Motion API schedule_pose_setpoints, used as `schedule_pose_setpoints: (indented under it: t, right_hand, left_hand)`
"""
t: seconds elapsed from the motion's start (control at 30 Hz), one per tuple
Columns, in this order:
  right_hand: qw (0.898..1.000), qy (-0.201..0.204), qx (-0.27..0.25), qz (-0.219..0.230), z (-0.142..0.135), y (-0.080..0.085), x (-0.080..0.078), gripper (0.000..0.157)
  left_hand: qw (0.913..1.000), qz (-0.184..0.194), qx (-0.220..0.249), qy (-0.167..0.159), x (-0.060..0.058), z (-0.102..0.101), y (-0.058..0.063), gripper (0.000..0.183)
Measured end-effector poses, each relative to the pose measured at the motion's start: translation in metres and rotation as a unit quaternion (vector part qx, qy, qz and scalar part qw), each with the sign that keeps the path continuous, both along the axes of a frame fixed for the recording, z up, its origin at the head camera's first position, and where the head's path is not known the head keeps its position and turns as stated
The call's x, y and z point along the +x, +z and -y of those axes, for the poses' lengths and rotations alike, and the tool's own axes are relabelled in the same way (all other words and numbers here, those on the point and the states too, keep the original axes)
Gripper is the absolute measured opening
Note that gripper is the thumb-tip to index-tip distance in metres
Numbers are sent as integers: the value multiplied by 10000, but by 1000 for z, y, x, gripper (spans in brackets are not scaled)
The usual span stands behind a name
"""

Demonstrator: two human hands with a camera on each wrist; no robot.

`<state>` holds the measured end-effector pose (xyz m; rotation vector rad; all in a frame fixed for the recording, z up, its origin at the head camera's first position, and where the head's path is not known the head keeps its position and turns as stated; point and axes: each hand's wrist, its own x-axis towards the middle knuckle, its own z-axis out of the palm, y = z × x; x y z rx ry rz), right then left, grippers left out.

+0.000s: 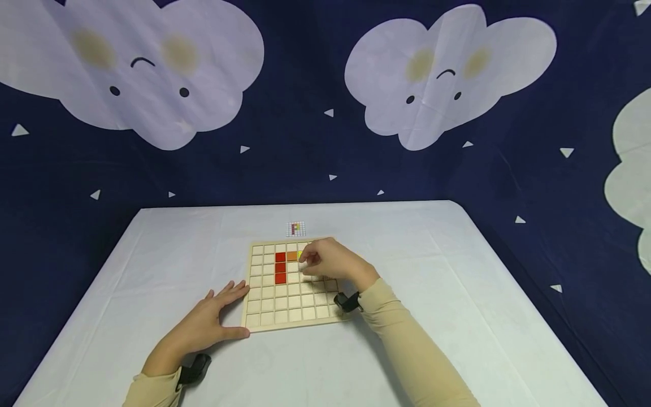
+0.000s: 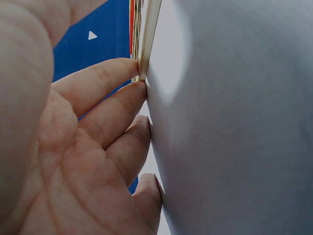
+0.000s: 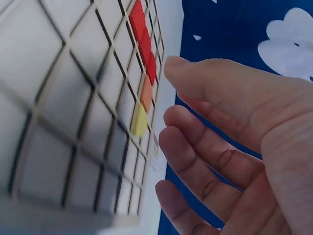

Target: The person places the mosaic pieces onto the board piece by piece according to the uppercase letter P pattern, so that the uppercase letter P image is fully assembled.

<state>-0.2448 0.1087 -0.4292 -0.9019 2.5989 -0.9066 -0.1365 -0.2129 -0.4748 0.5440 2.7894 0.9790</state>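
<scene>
Head – hands (image 1: 211, 319) (image 1: 333, 260) against and above board (image 1: 281, 304)

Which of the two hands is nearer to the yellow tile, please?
Right. The right hand hovers close beside the yellow tile; the left hand is farther away, at the left edge of the board.

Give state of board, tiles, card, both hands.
Grid board: flat, partly filled
Three red tiles: seated in one column
Orange tile: seated beside top red
Yellow tile: seated beside orange
Pattern card: lying beyond board
Left hand: fingers spread, touching board edge
Right hand: over board, nothing visibly held
</scene>
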Motion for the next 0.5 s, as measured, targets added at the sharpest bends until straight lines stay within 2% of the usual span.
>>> schedule_pose_setpoints:
  t: [0.23,0.5]
  right_hand:
    - [9996,-181,108,188,-30,9,0,26]
    - [9979,-453,280,355,-64,11,-1,27]
  left_hand:
    - [10000,41,-33,44,0,-1,0,97]
    - [9999,92,-45,65,0,-1,0,98]
